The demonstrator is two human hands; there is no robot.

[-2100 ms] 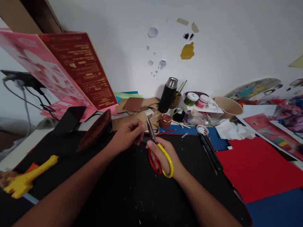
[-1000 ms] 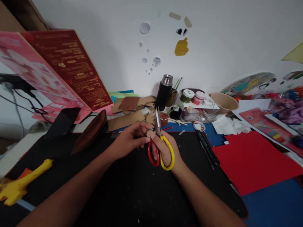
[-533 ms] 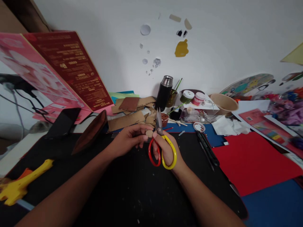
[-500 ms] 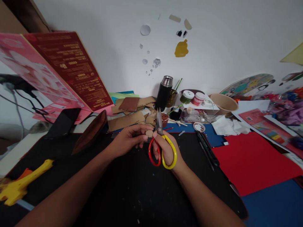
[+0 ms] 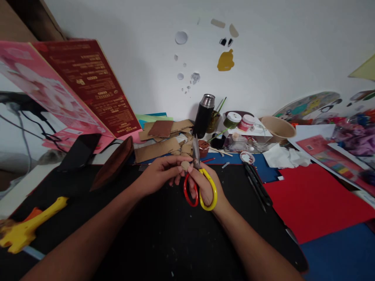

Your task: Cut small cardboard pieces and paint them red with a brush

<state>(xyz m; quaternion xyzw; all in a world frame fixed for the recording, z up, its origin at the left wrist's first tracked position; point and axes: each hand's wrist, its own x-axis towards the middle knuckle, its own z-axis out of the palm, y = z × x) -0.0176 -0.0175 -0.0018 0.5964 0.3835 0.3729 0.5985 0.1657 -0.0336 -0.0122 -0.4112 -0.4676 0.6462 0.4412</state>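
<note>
A small rounded cardboard piece (image 5: 185, 166) is pinched between the thumb and fingers of my left hand (image 5: 164, 171). My right hand (image 5: 206, 183) is closed around scissors (image 5: 208, 193) with one red and one yellow handle loop. The blades point up and away from me, nearly together. My right thumb tip is right beside the cardboard piece; whether it also grips it I cannot tell. Both hands are above the black mat (image 5: 164, 234). Just beyond them lies a pile of cardboard scraps (image 5: 158, 149).
Behind the hands stand a black flask (image 5: 203, 117), paint jars (image 5: 233, 120) and a brown bowl (image 5: 278, 129). Red sheet (image 5: 319, 203) and black pens (image 5: 258, 183) lie to the right. At left are a brown boat-shaped piece (image 5: 114, 164), a phone (image 5: 77, 152) and a yellow glue gun (image 5: 32, 226).
Both hands stay almost in place with the cardboard piece and scissors. The scissors have tilted slightly to the left, and the whole view has shifted a little.
</note>
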